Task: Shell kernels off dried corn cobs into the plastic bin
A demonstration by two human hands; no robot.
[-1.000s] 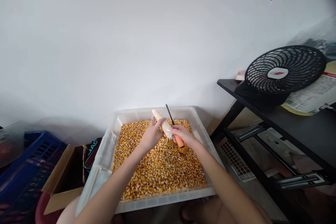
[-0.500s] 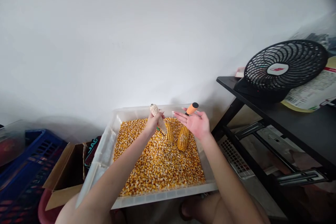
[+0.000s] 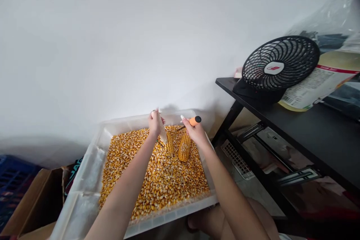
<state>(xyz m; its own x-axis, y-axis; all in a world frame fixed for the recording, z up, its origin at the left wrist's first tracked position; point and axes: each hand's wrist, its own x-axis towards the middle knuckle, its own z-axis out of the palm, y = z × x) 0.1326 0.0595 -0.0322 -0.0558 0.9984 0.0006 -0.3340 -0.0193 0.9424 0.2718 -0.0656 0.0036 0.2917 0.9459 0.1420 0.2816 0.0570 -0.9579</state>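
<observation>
"Looking at the bin (image 3: 168, 215) as a clock face, six nearest the person, how far along is it?"

"Well along, I'd say. Loose kernels (image 3: 168, 187) spread across it nearly wall to wall. Left to do, at least two ears: the thick ear (image 3: 184, 150) at two o'clock and the half-hidden ear (image 3: 169, 144) at one, both with yellow kernels on"

"Anything finished?"

"The pale cob (image 3: 162, 131) at twelve looks stripped, as far as it shows"

"And the hands?"

"Well apart. The left hand (image 3: 155, 124) is at twelve, closed around that cob, whose lower end slants toward five, by the half-hidden ear; whether they touch, I can't tell. The right hand (image 3: 196, 134) is between one and two, fingers bent around the orange-handled tool (image 3: 192, 121), its butt toward two, its thin shaft toward eight"
</observation>
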